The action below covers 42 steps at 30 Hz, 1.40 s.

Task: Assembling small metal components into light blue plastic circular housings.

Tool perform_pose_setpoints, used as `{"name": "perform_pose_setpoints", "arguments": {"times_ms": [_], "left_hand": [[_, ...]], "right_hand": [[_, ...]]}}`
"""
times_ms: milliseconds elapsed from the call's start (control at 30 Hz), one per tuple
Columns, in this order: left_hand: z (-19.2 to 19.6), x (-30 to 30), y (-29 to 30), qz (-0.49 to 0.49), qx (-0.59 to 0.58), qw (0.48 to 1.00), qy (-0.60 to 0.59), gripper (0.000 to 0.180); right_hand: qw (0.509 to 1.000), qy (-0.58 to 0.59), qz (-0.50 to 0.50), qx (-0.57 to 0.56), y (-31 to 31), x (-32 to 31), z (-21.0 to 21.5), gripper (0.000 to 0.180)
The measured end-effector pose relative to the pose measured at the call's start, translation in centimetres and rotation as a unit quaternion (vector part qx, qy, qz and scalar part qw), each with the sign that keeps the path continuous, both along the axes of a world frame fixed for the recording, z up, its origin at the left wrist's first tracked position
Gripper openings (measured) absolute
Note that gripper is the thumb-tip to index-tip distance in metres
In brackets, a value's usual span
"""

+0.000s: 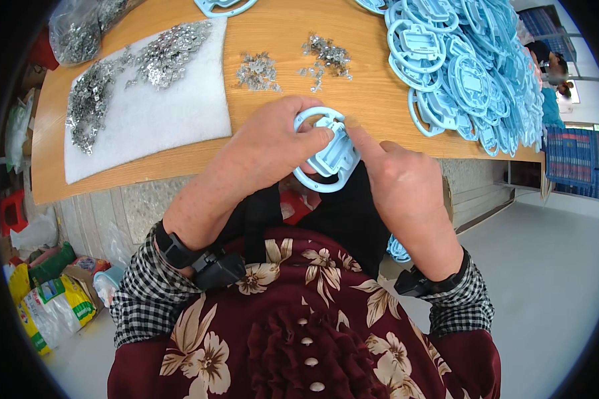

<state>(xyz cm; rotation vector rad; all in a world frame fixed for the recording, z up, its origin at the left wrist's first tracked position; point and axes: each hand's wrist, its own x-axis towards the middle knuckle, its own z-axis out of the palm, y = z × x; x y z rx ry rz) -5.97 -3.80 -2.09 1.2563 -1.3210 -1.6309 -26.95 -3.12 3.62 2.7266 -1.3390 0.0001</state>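
Observation:
A light blue plastic piece shaped like a toy steering wheel (333,157), with a boxy recessed middle, is tilted up over the table's near edge. My left hand (271,135) grips it by its left side, thumb laid across the inner part. On its upper right, the index finger of my right hand (406,174) presses at the rim. The other right fingers are curled in, and whatever they pinch is hidden. Just beyond the hands, small clear or silvery pieces (257,72) lie in a loose pile, with another pile of metal bits (329,54) beside it.
A large heap of matching blue wheel pieces (469,83) covers the table's right side. On the left, a white foam sheet (180,120) bears two piles of small metal parts. Plastic bags (76,33) stand at the far left. Blue crates (574,159) and a person (551,63) are off to the right.

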Motion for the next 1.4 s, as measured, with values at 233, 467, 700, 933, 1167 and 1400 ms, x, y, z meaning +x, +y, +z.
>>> {"name": "perform_pose_setpoints", "arguments": {"times_ms": [233,467,700,933,1167,1400], "left_hand": [[0.4,-0.1,0.2,0.017,0.042,0.999,0.004,0.042],[0.3,-0.1,0.0,0.022,0.028,0.999,-0.004,0.041],[1.6,-0.1,0.3,0.019,0.079,0.983,0.163,0.048],[0.8,-1.3,1.3,-0.021,-0.184,0.98,-0.072,0.046],[0.4,-1.4,1.3,-0.027,-0.104,0.993,0.045,0.042],[0.5,-1.7,1.6,0.044,0.021,0.938,0.342,0.048]], "right_hand": [[0.999,-0.034,-0.013,0.009,0.6,-0.5,-0.4,0.05],[0.999,-0.027,-0.014,0.021,0.6,-0.6,-0.2,0.04],[0.772,-0.539,-0.157,0.299,-0.7,-3.7,-5.5,0.03],[0.657,-0.581,-0.205,0.434,0.5,-2.7,-3.4,0.033],[0.698,-0.625,-0.167,0.307,1.5,-2.0,-2.7,0.021],[0.848,-0.505,-0.07,0.147,1.3,0.3,-2.6,0.023]]}}
